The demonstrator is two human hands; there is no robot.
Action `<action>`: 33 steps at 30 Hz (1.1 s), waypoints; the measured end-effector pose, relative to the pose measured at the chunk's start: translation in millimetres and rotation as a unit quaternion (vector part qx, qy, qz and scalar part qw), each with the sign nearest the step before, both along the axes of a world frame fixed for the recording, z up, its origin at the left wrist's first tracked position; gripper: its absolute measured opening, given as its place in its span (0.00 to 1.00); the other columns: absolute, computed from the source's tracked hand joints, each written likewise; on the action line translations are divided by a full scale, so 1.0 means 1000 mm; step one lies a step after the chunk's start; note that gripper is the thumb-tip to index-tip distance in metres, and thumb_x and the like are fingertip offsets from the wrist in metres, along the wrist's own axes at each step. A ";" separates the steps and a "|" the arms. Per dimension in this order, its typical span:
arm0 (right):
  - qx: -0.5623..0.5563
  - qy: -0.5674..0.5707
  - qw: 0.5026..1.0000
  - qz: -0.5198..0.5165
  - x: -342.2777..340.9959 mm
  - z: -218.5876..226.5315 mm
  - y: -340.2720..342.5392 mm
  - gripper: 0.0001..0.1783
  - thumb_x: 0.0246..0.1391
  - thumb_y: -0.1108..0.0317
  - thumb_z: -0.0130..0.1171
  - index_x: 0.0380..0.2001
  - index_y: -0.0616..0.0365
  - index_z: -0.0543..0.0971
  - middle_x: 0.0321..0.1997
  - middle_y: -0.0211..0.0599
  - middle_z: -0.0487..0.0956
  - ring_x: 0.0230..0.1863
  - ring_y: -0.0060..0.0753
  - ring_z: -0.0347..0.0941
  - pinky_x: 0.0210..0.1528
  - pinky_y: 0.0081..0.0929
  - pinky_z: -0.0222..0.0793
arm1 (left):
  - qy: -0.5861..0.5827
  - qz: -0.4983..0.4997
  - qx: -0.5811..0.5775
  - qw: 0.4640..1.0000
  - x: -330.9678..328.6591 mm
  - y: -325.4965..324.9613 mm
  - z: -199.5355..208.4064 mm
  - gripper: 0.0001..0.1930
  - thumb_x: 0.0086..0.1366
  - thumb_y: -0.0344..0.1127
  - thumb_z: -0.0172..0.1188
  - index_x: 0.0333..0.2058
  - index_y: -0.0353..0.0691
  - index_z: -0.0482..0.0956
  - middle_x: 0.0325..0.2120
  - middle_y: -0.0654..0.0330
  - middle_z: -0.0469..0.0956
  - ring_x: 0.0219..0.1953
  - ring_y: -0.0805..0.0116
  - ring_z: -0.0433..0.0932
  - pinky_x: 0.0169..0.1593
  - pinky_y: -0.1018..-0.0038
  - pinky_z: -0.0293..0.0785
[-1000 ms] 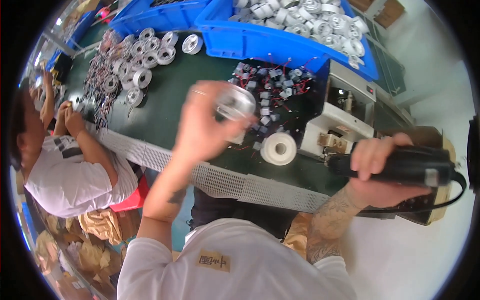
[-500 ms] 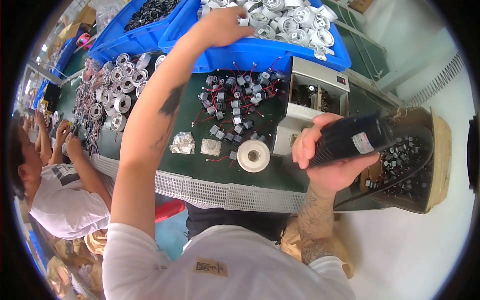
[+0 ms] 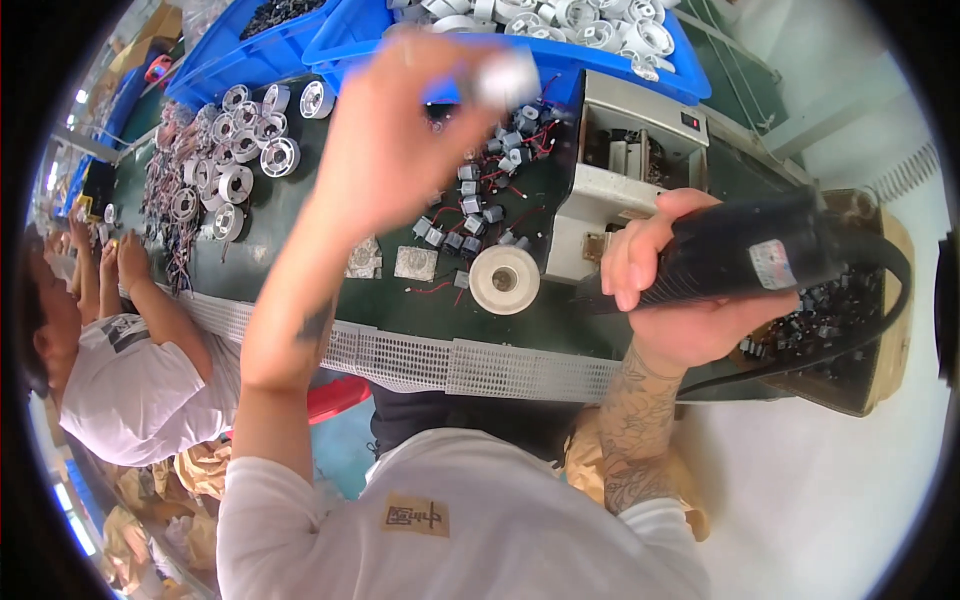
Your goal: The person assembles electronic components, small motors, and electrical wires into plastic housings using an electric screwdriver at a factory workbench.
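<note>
My left hand point(image 3: 395, 125), blurred by motion, grips a white round plastic housing point(image 3: 510, 80) in front of the blue bin point(image 3: 640, 78) of similar housings. My right hand point(image 3: 690, 325) is wrapped round a black corded electric screwdriver point(image 3: 725, 255), held sideways over the bench with its narrow end toward the left. Its tip is not clear. Between my hands, near the bench's front edge, stands a round pale fixture point(image 3: 475, 278) with a hollow centre. Small grey motors point(image 3: 472, 205) with red wires lie behind it, partly hidden by my left hand.
A grey screw-feeder-like machine point(image 3: 640, 100) stands right of the motors. A carton point(image 3: 880, 340) of small parts sits at the far right. Wired white housings point(image 3: 235, 185) are heaped on the left. A co-worker point(image 3: 140, 370) works at the left.
My left hand has come out of the bin toward me, now with a white housing in it. My right hand and the screwdriver have shifted slightly right.
</note>
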State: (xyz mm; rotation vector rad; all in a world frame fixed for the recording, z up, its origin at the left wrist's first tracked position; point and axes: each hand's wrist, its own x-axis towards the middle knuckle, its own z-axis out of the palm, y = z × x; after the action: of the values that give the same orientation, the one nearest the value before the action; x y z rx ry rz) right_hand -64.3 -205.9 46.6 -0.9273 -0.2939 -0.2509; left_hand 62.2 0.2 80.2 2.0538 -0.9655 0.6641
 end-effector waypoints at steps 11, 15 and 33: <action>0.023 -0.048 0.998 0.042 0.003 0.001 0.007 0.61 0.41 0.12 0.37 0.52 0.65 0.69 0.21 0.35 0.72 0.16 0.28 0.66 0.18 0.29 0.62 | 0.105 -0.192 0.056 0.974 -0.095 0.025 -0.069 0.14 0.49 0.23 0.67 0.37 0.37 0.80 0.41 0.56 0.76 0.51 0.51 0.75 0.50 0.61 0.75; 0.064 -0.033 0.994 0.078 0.003 -0.007 -0.002 0.73 0.28 0.06 0.32 0.54 0.69 0.66 0.23 0.42 0.74 0.19 0.36 0.68 0.24 0.33 0.67 | 0.161 0.020 -0.001 0.987 -0.055 0.041 -0.062 0.05 0.54 0.27 0.64 0.31 0.36 0.79 0.29 0.56 0.79 0.35 0.57 0.78 0.41 0.66 0.74; 0.010 -0.035 0.999 0.030 0.003 -0.002 0.003 0.63 0.41 0.11 0.30 0.56 0.63 0.69 0.21 0.34 0.72 0.17 0.28 0.65 0.21 0.29 0.62 | 0.331 -0.058 -0.272 0.902 -0.034 0.029 -0.042 0.06 0.72 0.31 0.50 0.42 0.35 0.70 0.34 0.57 0.81 0.35 0.70 0.81 0.38 0.78 0.75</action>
State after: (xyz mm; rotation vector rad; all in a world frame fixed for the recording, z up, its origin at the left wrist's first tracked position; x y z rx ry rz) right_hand -61.8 -203.4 45.0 -0.8897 -0.3815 -0.2312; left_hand 28.3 28.8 38.4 1.5286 -0.4254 0.1098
